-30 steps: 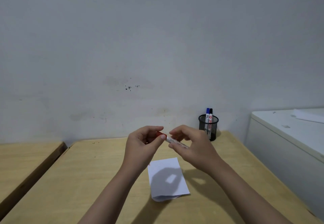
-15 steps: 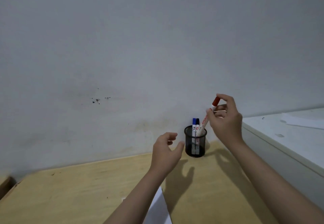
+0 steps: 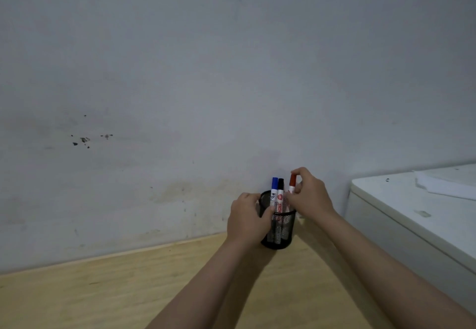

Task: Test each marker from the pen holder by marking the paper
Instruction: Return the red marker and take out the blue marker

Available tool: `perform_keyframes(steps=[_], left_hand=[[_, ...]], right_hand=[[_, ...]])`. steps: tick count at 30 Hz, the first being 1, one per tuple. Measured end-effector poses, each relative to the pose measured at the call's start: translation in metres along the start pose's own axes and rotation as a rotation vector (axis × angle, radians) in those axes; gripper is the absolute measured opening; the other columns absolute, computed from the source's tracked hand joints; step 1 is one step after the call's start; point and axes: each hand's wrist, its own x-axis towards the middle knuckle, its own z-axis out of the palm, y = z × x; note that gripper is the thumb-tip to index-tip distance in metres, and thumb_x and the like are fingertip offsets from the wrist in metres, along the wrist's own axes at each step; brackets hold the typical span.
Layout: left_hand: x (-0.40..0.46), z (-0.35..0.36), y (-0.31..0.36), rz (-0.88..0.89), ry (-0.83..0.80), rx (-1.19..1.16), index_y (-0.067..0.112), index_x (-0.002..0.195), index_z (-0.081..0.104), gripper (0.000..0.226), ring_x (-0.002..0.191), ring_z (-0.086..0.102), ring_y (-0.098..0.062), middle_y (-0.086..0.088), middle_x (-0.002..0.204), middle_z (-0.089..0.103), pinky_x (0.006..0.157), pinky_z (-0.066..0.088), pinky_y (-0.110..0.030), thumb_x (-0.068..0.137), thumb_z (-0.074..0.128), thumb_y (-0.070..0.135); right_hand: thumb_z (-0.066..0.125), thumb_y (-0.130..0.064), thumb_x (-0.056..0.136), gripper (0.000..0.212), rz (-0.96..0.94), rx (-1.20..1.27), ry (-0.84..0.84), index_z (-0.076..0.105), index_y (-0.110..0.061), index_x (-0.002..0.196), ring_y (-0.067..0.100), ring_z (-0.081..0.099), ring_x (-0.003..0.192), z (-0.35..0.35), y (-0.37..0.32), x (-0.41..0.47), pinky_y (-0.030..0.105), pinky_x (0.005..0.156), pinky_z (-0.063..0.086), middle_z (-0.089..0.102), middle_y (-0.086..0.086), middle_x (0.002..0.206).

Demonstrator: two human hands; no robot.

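Note:
A black mesh pen holder stands on the wooden table by the wall. My left hand wraps around its left side. A blue-capped marker and a black-capped marker stand upright inside it. My right hand pinches a red-capped marker near its top; the marker's lower part sits inside the holder at its right side. The paper is out of view.
A grey wall rises right behind the holder. A white cabinet stands to the right of the table, with a sheet of paper on its top.
My hands capped the red marker over the paper, then my right hand carried it to the holder and lowered it in. My left hand moved onto the holder. The view tilted up.

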Motion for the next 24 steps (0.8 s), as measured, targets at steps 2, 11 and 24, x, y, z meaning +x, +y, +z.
perform_keyframes(steps=[2, 11, 24], left_hand=[[0.001, 0.005, -0.003, -0.053, -0.007, -0.024, 0.013, 0.119, 0.060, 0.041, 0.113, 0.055, -0.021, -0.006, 0.121, 0.061, 0.090, 0.044, -0.031, 0.083, 0.063, 0.034], [0.004, 0.007, -0.007, -0.051, 0.009, -0.051, 0.016, 0.115, 0.062, 0.038, 0.109, 0.058, -0.018, -0.002, 0.120, 0.062, 0.082, 0.045, -0.026, 0.081, 0.066, 0.033], [0.003, 0.004, -0.010, -0.067, -0.007, -0.026, 0.017, 0.114, 0.062, 0.039, 0.110, 0.057, -0.019, -0.001, 0.120, 0.061, 0.085, 0.050, -0.033, 0.081, 0.063, 0.037]], right_hand=[[0.070, -0.013, 0.075, 0.045, -0.002, -0.049, -0.032, 0.053, -0.015, 0.117, 0.022, 0.057, 0.073, 0.005, 0.007, 0.001, 0.038, 0.061, 0.051, 0.059, 0.010, 0.087], [0.069, -0.029, 0.077, 0.043, -0.230, -0.239, 0.100, 0.062, -0.021, 0.119, 0.022, 0.048, 0.095, 0.007, 0.002, 0.002, 0.031, 0.071, 0.039, 0.042, -0.001, 0.095], [0.067, -0.030, 0.079, 0.024, -0.179, -0.250, 0.068, 0.063, -0.016, 0.099, 0.023, 0.052, 0.091, 0.015, -0.018, 0.007, 0.033, 0.072, 0.043, 0.047, -0.001, 0.088]])
